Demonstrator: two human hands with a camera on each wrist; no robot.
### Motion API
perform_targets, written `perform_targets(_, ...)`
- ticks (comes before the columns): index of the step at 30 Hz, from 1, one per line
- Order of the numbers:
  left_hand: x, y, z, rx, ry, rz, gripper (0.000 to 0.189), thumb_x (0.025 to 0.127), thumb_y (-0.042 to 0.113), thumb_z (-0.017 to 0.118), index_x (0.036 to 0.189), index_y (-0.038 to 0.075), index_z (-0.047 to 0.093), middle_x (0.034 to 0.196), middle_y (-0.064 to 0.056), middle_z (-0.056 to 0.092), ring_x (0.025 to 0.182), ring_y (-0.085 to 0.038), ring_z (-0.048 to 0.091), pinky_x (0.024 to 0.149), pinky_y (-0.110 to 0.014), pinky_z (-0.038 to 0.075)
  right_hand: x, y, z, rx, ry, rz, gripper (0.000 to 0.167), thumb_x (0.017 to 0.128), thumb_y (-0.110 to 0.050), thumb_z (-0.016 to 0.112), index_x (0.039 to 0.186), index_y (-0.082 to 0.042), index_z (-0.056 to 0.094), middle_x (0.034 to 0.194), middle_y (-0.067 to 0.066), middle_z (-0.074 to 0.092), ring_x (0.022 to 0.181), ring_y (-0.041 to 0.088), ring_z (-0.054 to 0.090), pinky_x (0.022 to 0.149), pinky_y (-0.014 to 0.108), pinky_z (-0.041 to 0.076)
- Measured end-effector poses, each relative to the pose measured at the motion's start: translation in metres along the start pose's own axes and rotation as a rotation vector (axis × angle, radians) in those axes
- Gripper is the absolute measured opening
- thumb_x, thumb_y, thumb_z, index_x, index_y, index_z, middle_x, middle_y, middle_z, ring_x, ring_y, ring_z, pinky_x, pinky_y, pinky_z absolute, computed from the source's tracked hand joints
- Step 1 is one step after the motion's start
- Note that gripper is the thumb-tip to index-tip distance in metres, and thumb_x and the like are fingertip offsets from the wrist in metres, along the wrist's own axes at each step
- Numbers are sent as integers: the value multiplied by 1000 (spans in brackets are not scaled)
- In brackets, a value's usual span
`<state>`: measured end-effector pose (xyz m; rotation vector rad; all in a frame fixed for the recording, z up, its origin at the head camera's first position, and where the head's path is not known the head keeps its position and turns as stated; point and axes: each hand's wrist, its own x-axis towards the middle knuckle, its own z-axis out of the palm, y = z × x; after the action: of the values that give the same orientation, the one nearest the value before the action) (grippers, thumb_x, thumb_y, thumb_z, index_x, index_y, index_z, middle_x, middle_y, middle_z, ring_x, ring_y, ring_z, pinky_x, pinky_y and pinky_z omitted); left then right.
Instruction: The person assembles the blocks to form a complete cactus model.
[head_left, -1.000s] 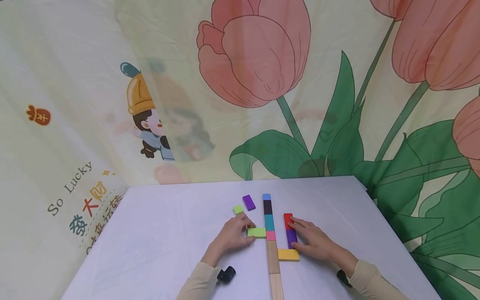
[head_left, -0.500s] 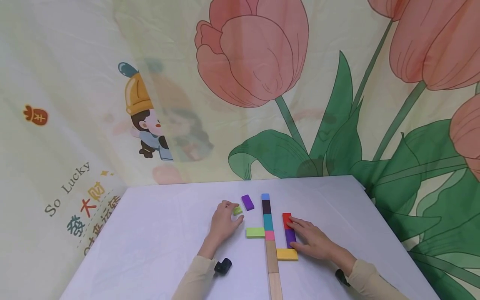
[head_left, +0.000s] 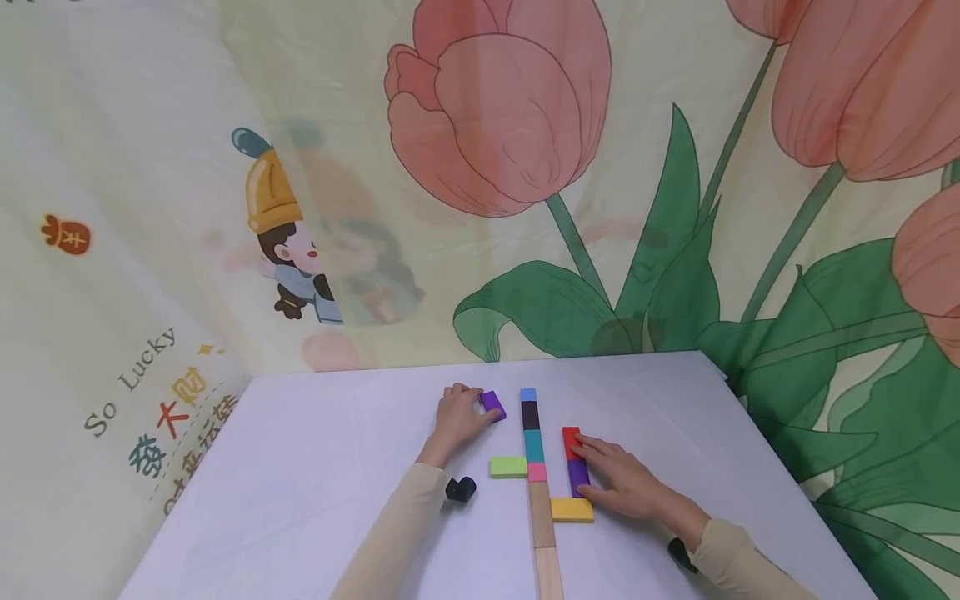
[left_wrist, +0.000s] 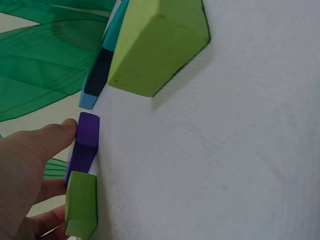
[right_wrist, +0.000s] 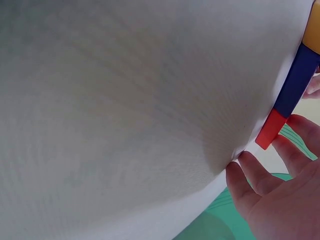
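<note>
My left hand [head_left: 456,421] is at a purple block [head_left: 492,405] lying on the white table, thumb at its near end and index finger at its far end. Beside these fingers, in the left wrist view, stands a small green block [left_wrist: 81,205]; the hand covers it in the head view. My right hand [head_left: 622,479] rests its extended fingers along a red block [head_left: 570,440] and a second purple block [head_left: 578,478], which lie end to end. Just below the right thumb is a yellow block [head_left: 572,510]. A lime green block [head_left: 508,467] lies left of the middle row.
Down the middle runs a row of blocks: light blue [head_left: 528,394], black [head_left: 529,414], teal [head_left: 533,446], pink [head_left: 537,472] and two wooden ones [head_left: 541,514]. The white table [head_left: 322,475] ends at a printed tulip backdrop [head_left: 517,125].
My left hand has let go of the lime green block beside the row, then moved away past the small green block to the loose purple block. My right hand stays in place.
</note>
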<state>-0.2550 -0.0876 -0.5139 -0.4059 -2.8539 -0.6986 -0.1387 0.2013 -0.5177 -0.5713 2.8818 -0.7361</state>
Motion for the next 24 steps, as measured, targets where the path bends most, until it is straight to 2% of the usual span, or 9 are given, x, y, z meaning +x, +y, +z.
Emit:
perform_targets(3, 3, -1, 1, -3, 21, 15, 55, 79, 44, 79, 113, 1, 70, 106, -17, 61, 100, -33, 53, 86, -45, 46, 1, -1, 1, -14, 6, 2, 71, 86, -43, 71, 146, -12, 48, 154, 12, 38, 138, 39, 37, 101, 62, 43)
perform_targets(5, 4, -2, 2, -61, 35, 24, 49, 80, 38, 80, 111, 2, 68, 104, -15, 63, 98, -31, 55, 86, -43, 47, 2, -1, 1, -21, 9, 0, 71, 86, -43, 71, 146, -12, 49, 154, 11, 38, 138, 38, 38, 101, 61, 43)
perform_targets(7, 5, -3, 2, -169, 48, 36, 39, 83, 29, 79, 110, 3, 68, 101, -12, 66, 95, -28, 60, 85, -41, 50, 2, -2, 1, -26, 13, -3, 71, 86, -43, 71, 146, -12, 49, 154, 11, 38, 138, 38, 38, 101, 61, 43)
perform_targets(10, 5, -5, 0, -383, 59, 40, 25, 86, 12, 75, 107, 1, 68, 94, -12, 70, 87, -25, 67, 81, -38, 55, 2, -3, 1, -32, 11, -5, 72, 86, -45, 70, 146, -12, 49, 155, 11, 38, 138, 38, 38, 101, 62, 43)
perform_targets(13, 5, -8, -5, -517, 52, 48, 17, 87, 4, 73, 103, -1, 70, 89, -13, 70, 80, -23, 68, 75, -32, 58, 2, -4, 1, -31, 10, -5, 72, 86, -45, 70, 146, -12, 49, 154, 11, 38, 138, 38, 38, 101, 62, 43)
perform_targets(16, 3, -11, -11, -540, -17, 74, 15, 86, 3, 73, 100, -1, 72, 88, -12, 71, 77, -22, 67, 71, -28, 57, 2, -3, 1, -34, 8, -6, 72, 86, -45, 70, 147, -12, 48, 155, 12, 38, 138, 38, 38, 101, 63, 42)
perform_targets(19, -2, -13, -17, -525, -130, 108, 16, 86, 4, 73, 102, 1, 74, 88, -11, 72, 77, -20, 66, 70, -28, 55, 1, -1, 2, -40, 10, -6, 72, 86, -46, 70, 147, -12, 48, 155, 12, 38, 138, 39, 38, 101, 63, 42)
perform_targets(21, -6, -13, -20, -505, -196, 114, 17, 87, 7, 74, 103, 3, 74, 88, -8, 72, 78, -17, 65, 71, -28, 54, 1, 0, 2, -42, 12, -11, 72, 87, -45, 70, 147, -12, 48, 154, 12, 38, 137, 39, 38, 101, 63, 43)
perform_targets(24, -15, -12, -23, -485, -258, 106, 19, 88, 10, 74, 106, 4, 74, 89, -5, 72, 79, -14, 63, 73, -28, 53, 1, 1, 2, -34, 14, -15, 72, 86, -45, 70, 146, -12, 48, 154, 12, 38, 137, 39, 39, 100, 63, 43)
